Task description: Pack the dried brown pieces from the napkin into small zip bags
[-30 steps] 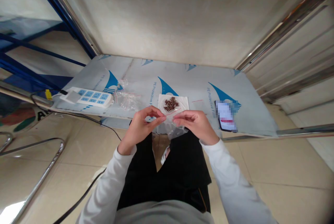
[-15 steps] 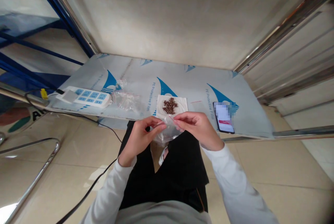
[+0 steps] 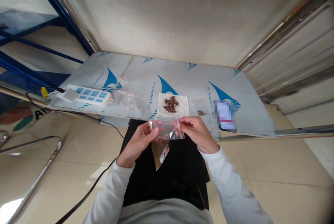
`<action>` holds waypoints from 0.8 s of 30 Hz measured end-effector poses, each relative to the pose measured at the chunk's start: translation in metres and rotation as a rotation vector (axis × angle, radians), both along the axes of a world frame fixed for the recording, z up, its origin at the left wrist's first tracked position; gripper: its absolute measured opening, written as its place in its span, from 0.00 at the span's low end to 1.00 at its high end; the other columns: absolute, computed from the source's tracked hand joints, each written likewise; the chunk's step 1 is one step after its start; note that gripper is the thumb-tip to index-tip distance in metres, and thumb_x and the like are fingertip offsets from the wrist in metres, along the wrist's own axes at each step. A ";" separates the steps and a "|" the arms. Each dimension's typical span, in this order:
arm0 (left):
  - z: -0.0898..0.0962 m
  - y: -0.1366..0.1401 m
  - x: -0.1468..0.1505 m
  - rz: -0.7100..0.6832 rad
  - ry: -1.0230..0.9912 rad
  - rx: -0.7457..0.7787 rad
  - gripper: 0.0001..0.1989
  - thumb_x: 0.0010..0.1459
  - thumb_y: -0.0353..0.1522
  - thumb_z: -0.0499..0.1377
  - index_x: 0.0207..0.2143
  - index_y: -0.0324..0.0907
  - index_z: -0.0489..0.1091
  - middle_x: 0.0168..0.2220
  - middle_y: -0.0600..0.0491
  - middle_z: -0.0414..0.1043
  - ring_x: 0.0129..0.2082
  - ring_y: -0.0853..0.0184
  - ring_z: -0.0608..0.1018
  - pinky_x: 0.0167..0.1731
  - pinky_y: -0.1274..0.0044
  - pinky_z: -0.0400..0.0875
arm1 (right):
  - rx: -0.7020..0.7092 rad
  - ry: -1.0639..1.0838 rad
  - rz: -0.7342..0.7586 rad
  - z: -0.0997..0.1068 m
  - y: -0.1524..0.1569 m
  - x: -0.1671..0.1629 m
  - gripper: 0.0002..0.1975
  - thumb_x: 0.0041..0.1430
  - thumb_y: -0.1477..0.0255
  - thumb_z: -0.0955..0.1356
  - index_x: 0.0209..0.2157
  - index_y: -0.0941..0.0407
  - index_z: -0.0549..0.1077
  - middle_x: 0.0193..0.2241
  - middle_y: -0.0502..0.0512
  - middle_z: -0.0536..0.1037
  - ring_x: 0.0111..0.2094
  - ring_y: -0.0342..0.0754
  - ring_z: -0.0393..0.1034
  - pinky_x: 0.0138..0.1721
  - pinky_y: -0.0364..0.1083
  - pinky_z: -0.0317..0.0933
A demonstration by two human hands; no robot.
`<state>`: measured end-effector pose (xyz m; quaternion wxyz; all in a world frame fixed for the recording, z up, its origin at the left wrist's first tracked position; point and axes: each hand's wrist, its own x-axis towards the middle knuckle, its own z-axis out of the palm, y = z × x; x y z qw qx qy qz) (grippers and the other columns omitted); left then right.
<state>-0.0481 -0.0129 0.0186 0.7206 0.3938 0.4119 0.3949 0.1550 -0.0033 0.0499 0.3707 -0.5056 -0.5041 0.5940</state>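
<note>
The film-covered tabletop point(image 3: 177, 69) bears, near its middle, a white square point(image 3: 184, 103) with most visible brown pieces point(image 3: 171, 104) loose, seemingly unbagged. Nearer, the left hand point(image 3: 139, 140) and right hand point(image 3: 198, 133) each pinch one end of a clear bag point(image 3: 167, 130), apparently without contents. Right of the square, a flat bag point(image 3: 199, 105) already contains a few pieces.

A clear, red-lined bag point(image 3: 167, 130) is held sideways.

Left fingers point(image 3: 152, 134) and right fingers point(image 3: 185, 128) hold a clear plastic bag point(image 3: 167, 132).
</note>
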 end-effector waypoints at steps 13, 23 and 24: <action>-0.027 -0.007 -0.009 0.047 0.087 -0.120 0.16 0.53 0.42 0.64 0.29 0.36 0.75 0.24 0.52 0.75 0.22 0.74 0.74 0.25 0.82 0.69 | 0.019 -0.055 -0.190 -0.006 -0.013 0.020 0.17 0.53 0.58 0.71 0.30 0.60 0.79 0.22 0.53 0.76 0.23 0.43 0.66 0.25 0.42 0.62; 0.033 -0.022 0.037 0.086 0.710 0.533 0.10 0.57 0.39 0.60 0.29 0.41 0.72 0.25 0.54 0.75 0.23 0.71 0.74 0.26 0.81 0.65 | 0.221 -0.434 -0.161 0.002 -0.038 -0.009 0.12 0.59 0.68 0.66 0.35 0.57 0.80 0.26 0.54 0.80 0.25 0.46 0.73 0.28 0.42 0.66; 0.034 -0.022 0.039 0.043 0.715 0.543 0.10 0.58 0.39 0.59 0.29 0.42 0.72 0.26 0.54 0.75 0.23 0.71 0.74 0.26 0.81 0.66 | 0.247 -0.476 -0.161 0.002 -0.039 -0.011 0.11 0.59 0.69 0.65 0.35 0.57 0.80 0.27 0.54 0.81 0.25 0.46 0.73 0.28 0.43 0.65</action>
